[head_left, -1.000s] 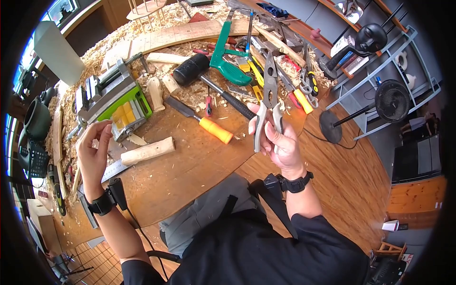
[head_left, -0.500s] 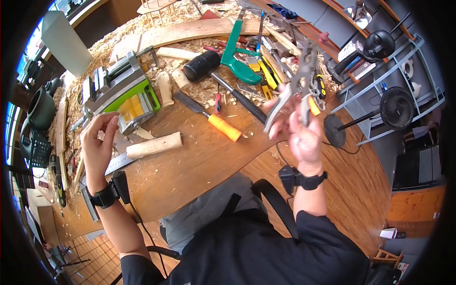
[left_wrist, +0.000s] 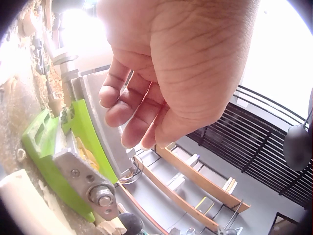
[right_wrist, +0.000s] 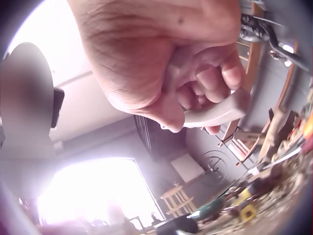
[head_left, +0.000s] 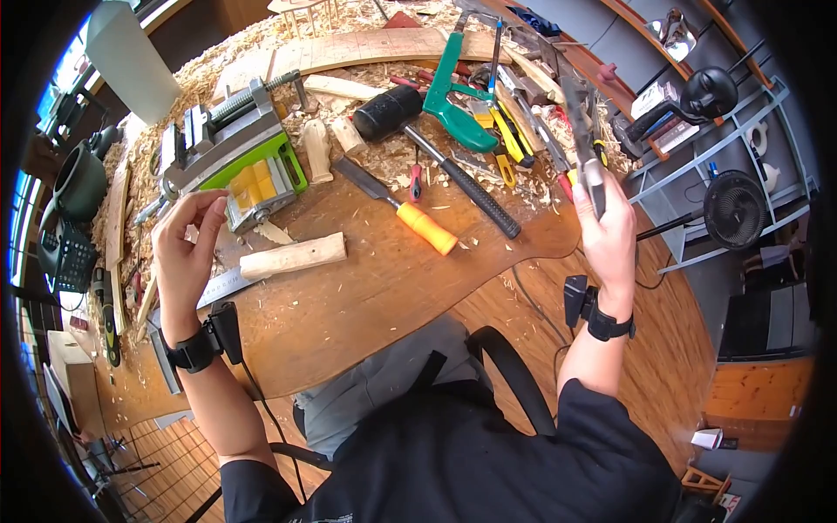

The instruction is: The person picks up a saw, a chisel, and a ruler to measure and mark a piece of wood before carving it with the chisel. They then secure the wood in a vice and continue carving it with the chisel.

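My right hand (head_left: 610, 235) grips a pair of long-nosed pliers (head_left: 575, 113) by the handles, over the right end of the workbench. Their jaws point away from me, seen nearly edge-on. In the right wrist view, curled fingers lie around a pale grey plier handle (right_wrist: 215, 115). My left hand (head_left: 185, 253) is raised at the left with loosely bent fingers and nothing in it. Just beyond it stands a grey vise with a green base (head_left: 292, 166), also seen beside the fingers in the left wrist view. A whittled wood piece (head_left: 294, 255) lies to its right, partly over a steel ruler (head_left: 222, 288).
On the bench lie an orange-handled chisel (head_left: 425, 228), a black mallet (head_left: 388, 112), a small red screwdriver (head_left: 415, 181) and a green-handled saw (head_left: 453, 113). Wood shavings and a long curved board (head_left: 366, 48) cover the back. A black fan (head_left: 735, 209) stands right.
My right hand has carried the pliers to the right and turned them from flat-on with spread handles to nearly edge-on. The left hand has stayed about where it was; the head view shifted slightly.
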`<state>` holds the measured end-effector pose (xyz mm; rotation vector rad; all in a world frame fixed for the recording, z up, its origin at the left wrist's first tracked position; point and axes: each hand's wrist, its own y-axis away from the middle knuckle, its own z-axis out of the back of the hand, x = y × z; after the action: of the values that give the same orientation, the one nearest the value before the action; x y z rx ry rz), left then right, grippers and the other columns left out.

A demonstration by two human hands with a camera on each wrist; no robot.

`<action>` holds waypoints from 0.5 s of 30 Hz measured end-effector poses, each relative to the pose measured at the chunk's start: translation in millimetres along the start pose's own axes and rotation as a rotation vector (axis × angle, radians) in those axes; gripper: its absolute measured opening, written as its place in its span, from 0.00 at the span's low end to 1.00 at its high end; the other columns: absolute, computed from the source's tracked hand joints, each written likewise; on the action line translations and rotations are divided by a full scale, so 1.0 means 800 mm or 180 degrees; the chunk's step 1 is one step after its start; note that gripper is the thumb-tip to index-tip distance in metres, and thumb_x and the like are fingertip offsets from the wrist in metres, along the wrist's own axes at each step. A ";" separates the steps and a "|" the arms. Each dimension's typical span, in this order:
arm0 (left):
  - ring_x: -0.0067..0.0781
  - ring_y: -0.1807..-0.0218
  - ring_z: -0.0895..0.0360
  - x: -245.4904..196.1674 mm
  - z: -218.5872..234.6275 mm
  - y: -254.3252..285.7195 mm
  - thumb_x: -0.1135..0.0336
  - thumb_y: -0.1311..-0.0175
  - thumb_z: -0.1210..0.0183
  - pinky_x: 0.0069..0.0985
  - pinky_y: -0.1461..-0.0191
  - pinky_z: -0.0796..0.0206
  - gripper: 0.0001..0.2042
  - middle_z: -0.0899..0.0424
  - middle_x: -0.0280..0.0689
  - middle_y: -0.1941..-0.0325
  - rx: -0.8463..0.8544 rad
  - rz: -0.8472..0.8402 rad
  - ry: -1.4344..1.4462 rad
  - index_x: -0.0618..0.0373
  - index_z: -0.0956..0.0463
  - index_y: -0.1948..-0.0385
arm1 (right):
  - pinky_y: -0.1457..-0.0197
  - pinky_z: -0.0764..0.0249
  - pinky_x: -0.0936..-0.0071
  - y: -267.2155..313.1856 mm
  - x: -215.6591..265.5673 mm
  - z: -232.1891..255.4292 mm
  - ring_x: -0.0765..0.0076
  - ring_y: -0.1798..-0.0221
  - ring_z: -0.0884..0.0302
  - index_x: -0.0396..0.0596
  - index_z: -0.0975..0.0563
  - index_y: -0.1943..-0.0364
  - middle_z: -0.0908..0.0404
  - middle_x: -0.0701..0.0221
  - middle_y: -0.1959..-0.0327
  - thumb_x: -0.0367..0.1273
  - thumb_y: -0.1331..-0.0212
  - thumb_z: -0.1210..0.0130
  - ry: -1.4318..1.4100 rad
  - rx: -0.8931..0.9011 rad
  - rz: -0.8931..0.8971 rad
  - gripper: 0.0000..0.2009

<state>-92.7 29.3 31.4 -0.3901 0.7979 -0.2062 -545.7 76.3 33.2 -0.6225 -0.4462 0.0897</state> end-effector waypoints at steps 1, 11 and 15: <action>0.19 0.70 0.27 0.000 0.000 0.000 0.70 0.34 0.41 0.19 0.66 0.36 0.07 0.19 0.34 0.71 0.0006 -0.0005 0.0005 0.63 0.18 0.61 | 0.55 0.24 0.64 0.001 0.004 0.006 0.52 0.55 0.19 0.48 0.24 0.44 0.19 0.63 0.53 0.36 0.37 0.44 0.0241 0.0255 -0.0199 0.18; 0.18 0.67 0.24 0.001 0.002 0.000 0.69 0.32 0.42 0.17 0.65 0.34 0.08 0.19 0.33 0.71 0.0078 -0.0025 0.0029 0.65 0.19 0.60 | 0.59 0.24 0.58 0.034 -0.033 0.013 0.49 0.59 0.19 0.55 0.23 0.46 0.20 0.66 0.56 0.34 0.43 0.41 0.1180 0.0916 -0.0452 0.18; 0.17 0.68 0.24 0.004 0.001 0.000 0.69 0.32 0.42 0.17 0.65 0.34 0.08 0.18 0.33 0.71 0.0062 -0.0033 0.0060 0.65 0.19 0.60 | 0.61 0.23 0.58 0.038 -0.040 0.013 0.49 0.62 0.18 0.53 0.24 0.46 0.20 0.66 0.58 0.35 0.41 0.42 0.1425 0.0673 -0.0506 0.17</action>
<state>-89.7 28.4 30.1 -0.3745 0.8119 -0.2274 -577.7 99.9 10.6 -0.3811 -0.0493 -0.1509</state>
